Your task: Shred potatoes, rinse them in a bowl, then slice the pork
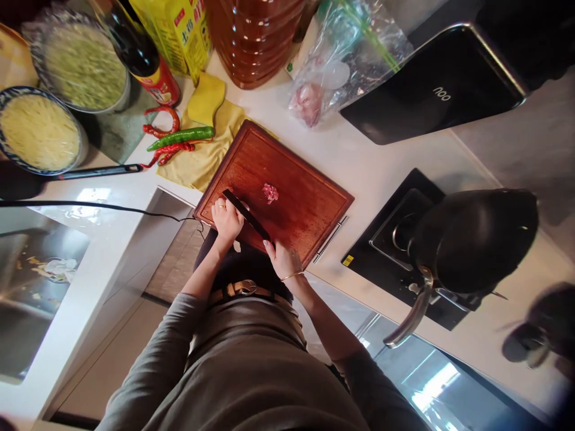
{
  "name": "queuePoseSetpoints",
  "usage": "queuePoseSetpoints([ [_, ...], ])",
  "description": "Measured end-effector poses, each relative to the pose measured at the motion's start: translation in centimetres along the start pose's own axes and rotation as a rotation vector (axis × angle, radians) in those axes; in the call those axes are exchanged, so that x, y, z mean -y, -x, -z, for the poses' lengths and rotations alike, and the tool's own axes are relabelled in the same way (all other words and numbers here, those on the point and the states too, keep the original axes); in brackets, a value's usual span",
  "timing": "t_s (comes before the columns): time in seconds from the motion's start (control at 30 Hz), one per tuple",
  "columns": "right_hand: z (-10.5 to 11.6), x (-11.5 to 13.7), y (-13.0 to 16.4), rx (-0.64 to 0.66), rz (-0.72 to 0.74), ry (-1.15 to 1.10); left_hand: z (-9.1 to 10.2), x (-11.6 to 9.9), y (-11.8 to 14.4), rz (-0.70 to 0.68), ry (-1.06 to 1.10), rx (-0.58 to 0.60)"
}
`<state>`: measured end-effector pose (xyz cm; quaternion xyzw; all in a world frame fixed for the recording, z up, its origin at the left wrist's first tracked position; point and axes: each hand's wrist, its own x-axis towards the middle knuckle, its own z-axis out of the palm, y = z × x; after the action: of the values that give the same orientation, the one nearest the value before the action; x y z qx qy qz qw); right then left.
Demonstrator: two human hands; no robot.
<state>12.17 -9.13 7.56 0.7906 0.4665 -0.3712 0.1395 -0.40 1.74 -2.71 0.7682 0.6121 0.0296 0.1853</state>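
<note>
Head view: long dark knife lies flat on near edge of brown cutting board. Left hand fingers curl over blade; right hand fingers grip handle end. Small pink meat piece sits near board centre, apart from knife.

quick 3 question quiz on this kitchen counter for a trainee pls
1. What lies on the cutting board?
A. a small piece of pink meat
B. a whole fish
C. a peeled onion

2. True or false: the green pepper lies on the yellow cloth, off the board.

3. Fill in the blank: the left hand and the right hand both touch a long dark ____ at the board's near edge.

Key:
1. A
2. True
3. knife
</note>
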Motion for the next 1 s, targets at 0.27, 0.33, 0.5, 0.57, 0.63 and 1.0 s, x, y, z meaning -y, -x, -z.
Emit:
queuePoseSetpoints([
  [0.27,0.9,0.2,0.4,0.038,-0.012,0.024,0.7,-0.7,0.0,0.046,0.011,0.026],
  [0.33,0.9,-0.3,1.1,0.069,-0.021,0.014,0.8,-0.8,0.0,0.053,0.014,0.038],
  [0.5,0.6,0.3,0.2,0.060,-0.031,0.008,0.6,-0.7,0.0,0.052,0.037,0.021],
  [0.57,0.4,1.2,-0.9,0.044,-0.029,0.009,0.5,-0.6,0.0,0.056,0.050,0.021],
  [0.63,0.2,1.7,-1.8,0.023,-0.028,0.008,0.4,-0.6,0.1,0.058,0.057,0.031],
  [1.0,-1.1,-2.4,-3.0,-0.068,0.027,-0.536,0.7,-0.7,0.1,0.019,0.013,0.026],
])
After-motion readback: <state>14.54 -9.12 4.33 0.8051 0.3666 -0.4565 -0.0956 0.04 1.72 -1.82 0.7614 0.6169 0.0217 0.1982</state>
